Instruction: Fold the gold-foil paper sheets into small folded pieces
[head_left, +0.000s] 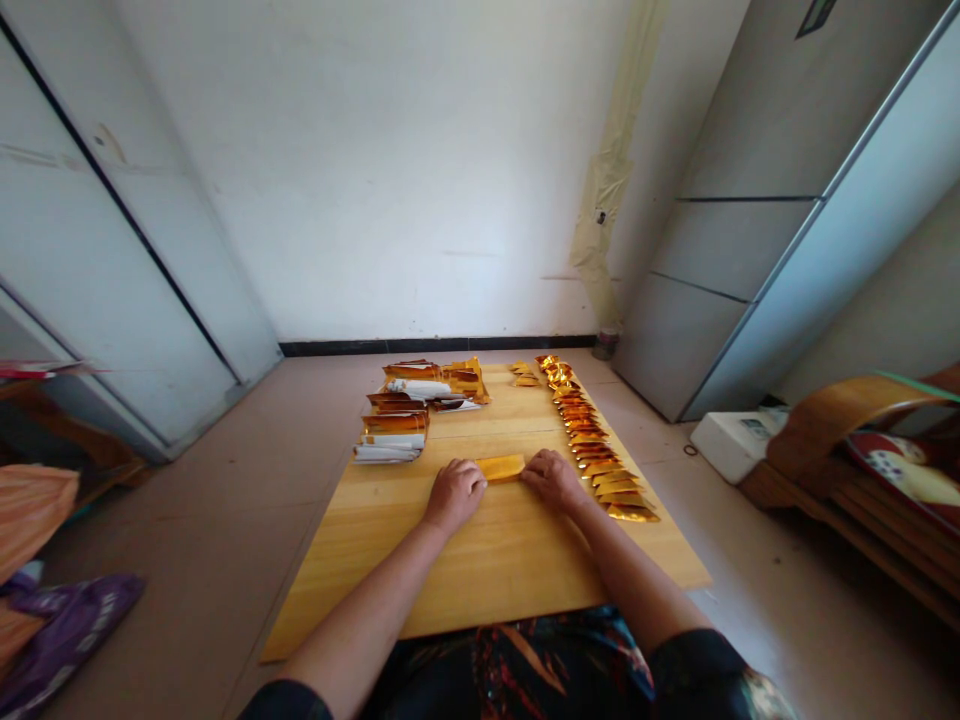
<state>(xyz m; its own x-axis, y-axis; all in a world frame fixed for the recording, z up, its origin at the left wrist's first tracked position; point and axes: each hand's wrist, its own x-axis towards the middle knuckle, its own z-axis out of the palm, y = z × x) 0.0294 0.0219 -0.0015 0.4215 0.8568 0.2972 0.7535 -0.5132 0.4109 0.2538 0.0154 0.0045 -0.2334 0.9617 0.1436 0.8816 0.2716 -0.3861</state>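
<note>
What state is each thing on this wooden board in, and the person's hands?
Left hand: touching the gold foil piece's left end.
Right hand: touching its right end.
Gold foil piece: flat, on the board.
Row of gold foil pieces: overlapping in a long line.
Gold-and-white stacks: loosely piled.
Wooden board: lying flat.

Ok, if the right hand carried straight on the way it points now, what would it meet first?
The folded gold foil packet on the wooden board. The right hand's fingertips seem to be touching its end, though depth is hard to judge here.
</note>
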